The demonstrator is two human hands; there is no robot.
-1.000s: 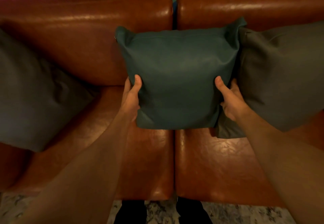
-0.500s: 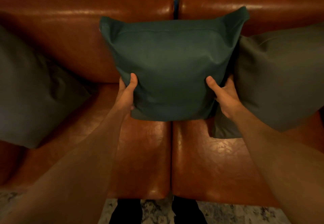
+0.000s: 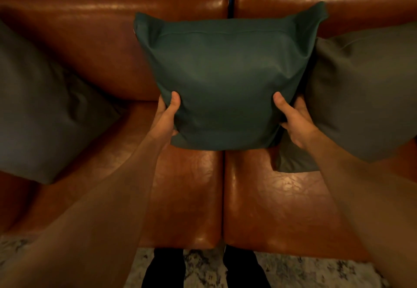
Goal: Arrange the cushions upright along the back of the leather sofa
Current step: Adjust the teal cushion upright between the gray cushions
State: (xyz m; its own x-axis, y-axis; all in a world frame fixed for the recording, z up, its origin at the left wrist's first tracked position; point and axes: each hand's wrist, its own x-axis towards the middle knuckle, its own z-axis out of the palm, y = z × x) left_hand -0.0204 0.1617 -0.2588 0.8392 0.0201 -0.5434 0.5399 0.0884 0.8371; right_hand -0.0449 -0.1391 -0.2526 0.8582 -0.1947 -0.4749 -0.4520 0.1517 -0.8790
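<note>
Since a moment ago the teal cushion (image 3: 225, 80) has shifted slightly rightward, both hands, left (image 3: 165, 116) and right (image 3: 293, 120), clasping its lower corners to stand it upright against the sofa (image 3: 112, 28) back's middle.

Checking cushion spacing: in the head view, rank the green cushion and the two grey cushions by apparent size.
1. Green cushion, fully in view.
2-3. Left grey cushion and right grey cushion: both cropped by the frame edge, so unranked.
</note>
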